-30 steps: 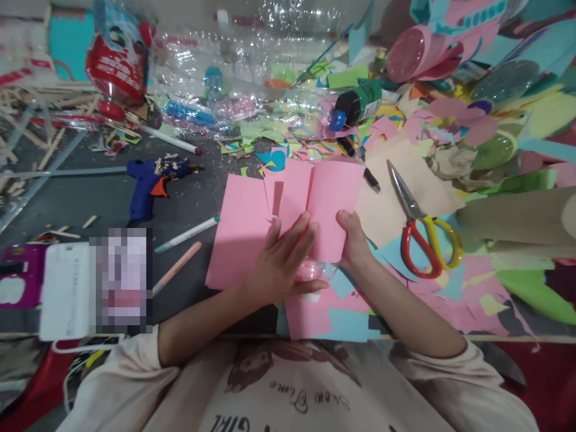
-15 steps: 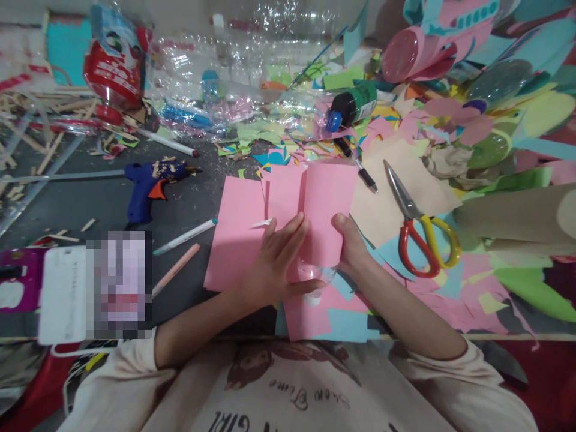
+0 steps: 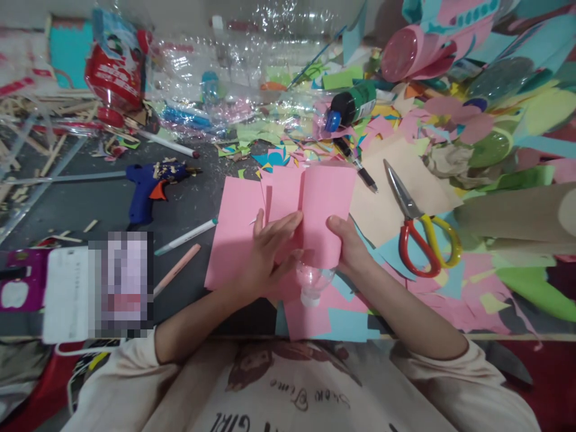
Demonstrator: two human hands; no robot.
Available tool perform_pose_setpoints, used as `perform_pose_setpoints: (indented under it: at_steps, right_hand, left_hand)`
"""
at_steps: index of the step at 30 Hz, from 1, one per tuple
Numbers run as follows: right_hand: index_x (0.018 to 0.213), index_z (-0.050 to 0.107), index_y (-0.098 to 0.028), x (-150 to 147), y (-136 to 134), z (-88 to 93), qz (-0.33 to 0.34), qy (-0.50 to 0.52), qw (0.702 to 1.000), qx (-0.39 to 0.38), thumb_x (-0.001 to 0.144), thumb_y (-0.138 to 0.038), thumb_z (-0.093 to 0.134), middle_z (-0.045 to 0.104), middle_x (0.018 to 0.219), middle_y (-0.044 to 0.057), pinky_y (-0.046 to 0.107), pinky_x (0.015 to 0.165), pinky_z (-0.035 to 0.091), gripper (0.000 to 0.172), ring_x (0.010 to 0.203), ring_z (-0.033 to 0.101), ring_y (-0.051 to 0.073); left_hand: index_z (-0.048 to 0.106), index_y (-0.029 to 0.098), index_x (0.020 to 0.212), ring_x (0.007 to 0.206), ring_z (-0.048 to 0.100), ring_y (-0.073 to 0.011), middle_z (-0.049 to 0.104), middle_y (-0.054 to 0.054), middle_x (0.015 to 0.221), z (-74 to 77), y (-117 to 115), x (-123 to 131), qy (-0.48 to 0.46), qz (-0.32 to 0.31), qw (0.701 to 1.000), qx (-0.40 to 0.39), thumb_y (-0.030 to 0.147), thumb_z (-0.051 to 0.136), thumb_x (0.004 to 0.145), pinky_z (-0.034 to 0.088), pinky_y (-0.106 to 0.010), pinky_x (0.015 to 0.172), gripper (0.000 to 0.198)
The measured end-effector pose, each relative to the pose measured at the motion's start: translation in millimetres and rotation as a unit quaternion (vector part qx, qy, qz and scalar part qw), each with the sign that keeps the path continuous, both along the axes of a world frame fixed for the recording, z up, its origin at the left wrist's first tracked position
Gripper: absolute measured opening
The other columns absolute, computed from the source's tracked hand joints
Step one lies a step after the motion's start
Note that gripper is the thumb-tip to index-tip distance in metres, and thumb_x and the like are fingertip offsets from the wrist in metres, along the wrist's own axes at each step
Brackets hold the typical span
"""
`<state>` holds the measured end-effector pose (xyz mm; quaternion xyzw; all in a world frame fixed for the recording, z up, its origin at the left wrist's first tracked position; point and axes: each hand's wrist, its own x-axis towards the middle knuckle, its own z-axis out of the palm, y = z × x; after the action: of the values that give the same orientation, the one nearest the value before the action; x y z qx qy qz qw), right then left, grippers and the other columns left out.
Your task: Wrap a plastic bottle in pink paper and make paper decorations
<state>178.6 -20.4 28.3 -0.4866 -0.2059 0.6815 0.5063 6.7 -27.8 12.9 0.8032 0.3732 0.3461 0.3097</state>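
A clear plastic bottle (image 3: 315, 281) lies with its white cap (image 3: 310, 298) toward me, and a sheet of pink paper (image 3: 326, 210) is curved around its body. My right hand (image 3: 353, 246) grips the wrapped bottle from the right, thumb pressed on top of the paper. My left hand (image 3: 265, 255) is open, fingers stretched out, with its fingertips at the left edge of the wrapped paper. A small white pointed piece shows by its index finger. Beneath and beside the left hand are flat pink sheets (image 3: 234, 222).
Scissors (image 3: 416, 222) with red and yellow handles lie to the right, near a black pen (image 3: 362, 171). On the left are a blue glue gun (image 3: 146, 189), a teal-capped marker (image 3: 185, 236) and a peach marker (image 3: 177, 270). Paper scraps and clear plastic bottles crowd the back.
My left thumb has lifted from near the bottle's neck and drawn up toward the fingers, uncovering the cap. My right thumb has slid slightly left on the paper.
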Motion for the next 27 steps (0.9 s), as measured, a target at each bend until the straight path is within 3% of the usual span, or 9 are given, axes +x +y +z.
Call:
perform_pose_setpoints:
  at_steps: [3, 6, 9, 11, 13, 16, 21, 27]
  right_hand:
    - [0.095, 0.064, -0.021, 1.8, 2.8, -1.1, -0.019, -0.003, 1.000, -0.007, 0.048, -0.056, 0.084, 0.074, 0.081, 0.005, 0.046, 0.076, 0.060, 0.062, 0.085, 0.072, 0.031]
    - [0.087, 0.062, -0.021, 5.8, 4.9, -3.3, -0.033, -0.003, 0.999, -0.019, 0.050, -0.055, 0.083, 0.073, 0.086, 0.007, 0.047, 0.080, 0.060, 0.054, 0.091, 0.071, 0.031]
    - [0.085, 0.062, -0.022, 8.6, 5.5, -5.4, -0.036, -0.002, 0.999, -0.024, 0.053, -0.054, 0.082, 0.073, 0.089, 0.007, 0.047, 0.082, 0.059, 0.050, 0.094, 0.070, 0.032]
    - [0.084, 0.062, -0.022, 8.6, 4.9, -6.2, -0.033, 0.001, 0.999, -0.022, 0.054, -0.054, 0.081, 0.073, 0.090, 0.008, 0.048, 0.082, 0.059, 0.048, 0.095, 0.070, 0.032]
    - [0.085, 0.062, -0.022, 7.3, 3.9, -6.3, -0.017, 0.001, 1.000, -0.018, 0.054, -0.054, 0.081, 0.074, 0.089, 0.008, 0.047, 0.080, 0.059, 0.049, 0.094, 0.070, 0.032]
    - [0.092, 0.064, -0.020, 4.2, 2.1, -5.5, 0.020, -0.004, 1.000, -0.009, 0.055, -0.056, 0.080, 0.074, 0.086, 0.008, 0.044, 0.074, 0.060, 0.054, 0.086, 0.071, 0.030]
    - [0.092, 0.065, -0.021, -0.9, 1.4, -2.6, 0.032, -0.009, 0.999, 0.019, 0.059, -0.055, 0.080, 0.073, 0.080, 0.004, 0.038, 0.069, 0.058, 0.050, 0.072, 0.069, 0.023]
    - [0.104, 0.064, -0.021, -3.7, 0.9, 1.4, 0.032, 0.001, 0.999, 0.019, 0.061, -0.052, 0.080, 0.073, 0.077, 0.004, 0.043, 0.076, 0.060, 0.055, 0.083, 0.072, 0.028]
  left_hand:
    - [0.046, 0.030, 0.142, 0.131, 0.054, -0.0226, 0.058, -0.008, 0.140, -0.9, 3.9, -3.2, -0.042, 0.019, 0.999, 0.013, 0.037, 0.039, 0.101, 0.026, -0.052, 0.121, 0.042]
    - [0.052, 0.030, 0.136, 0.135, 0.048, -0.0237, 0.052, -0.009, 0.145, -7.6, 10.2, -5.2, -0.150, 0.107, 0.983, -0.015, 0.043, 0.040, 0.100, 0.040, -0.045, 0.112, 0.040]
    - [0.055, 0.023, 0.134, 0.120, 0.059, -0.0247, 0.060, -0.012, 0.133, -9.5, 16.6, -2.8, -0.244, 0.144, 0.937, -0.204, 0.049, 0.042, 0.097, 0.050, -0.041, 0.099, 0.047]
    - [0.054, 0.019, 0.136, 0.114, 0.063, -0.0256, 0.065, -0.013, 0.126, -4.0, 19.2, 0.5, -0.262, 0.112, 0.891, -0.354, 0.046, 0.045, 0.095, 0.051, -0.042, 0.098, 0.050]
    - [0.056, 0.019, 0.135, 0.120, 0.059, -0.0269, 0.066, -0.011, 0.125, 4.4, 20.2, 3.5, -0.260, 0.082, 0.868, -0.415, 0.042, 0.048, 0.094, 0.045, -0.044, 0.105, 0.048]
    - [0.061, 0.021, 0.131, 0.116, 0.058, -0.0260, 0.068, -0.009, 0.117, 11.3, 20.3, 5.4, -0.237, 0.042, 0.892, -0.384, 0.042, 0.049, 0.096, 0.042, -0.041, 0.106, 0.043]
    - [0.056, 0.028, 0.138, 0.078, 0.054, -0.0145, 0.057, -0.003, 0.087, -2.0, 19.8, 5.7, -0.221, -0.021, 0.943, -0.246, 0.041, 0.051, 0.097, 0.049, -0.030, 0.078, 0.043]
    - [0.036, 0.041, 0.149, 0.083, 0.053, -0.0135, 0.049, -0.002, 0.093, -1.4, 14.9, 9.2, -0.154, -0.035, 0.978, -0.138, 0.028, 0.046, 0.100, 0.048, -0.026, 0.074, 0.052]
